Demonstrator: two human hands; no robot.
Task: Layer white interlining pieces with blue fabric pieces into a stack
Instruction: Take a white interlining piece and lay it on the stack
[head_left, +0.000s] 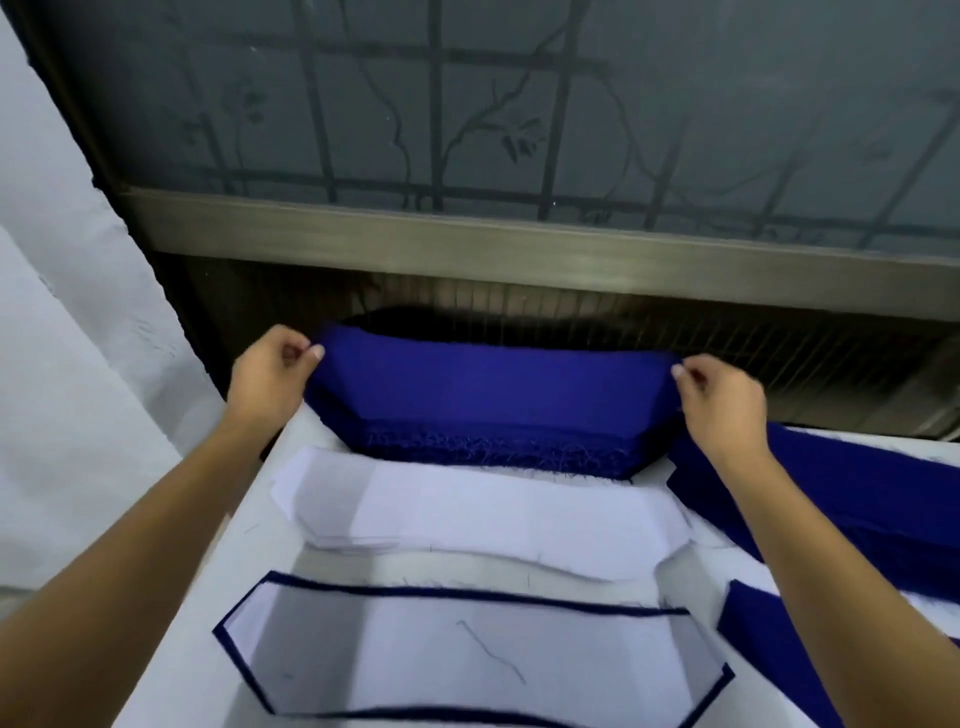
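A thick pile of blue fabric pieces (493, 441) lies at the far edge of the white table (218, 582). My left hand (270, 376) pinches the left end of the top blue piece (488, 382) and my right hand (724, 402) pinches its right end, lifting it off the pile. In front of the pile sits a stack of white interlining pieces (493, 512). Nearest to me is the layered stack (467, 654), a white piece on top with a blue edge showing all around it.
More blue fabric (857, 499) lies along the right side of the table, with another blue piece (769, 639) near my right forearm. A window with a metal frame (519, 241) and a grille stands right behind the table. White cloth (62, 364) hangs at the left.
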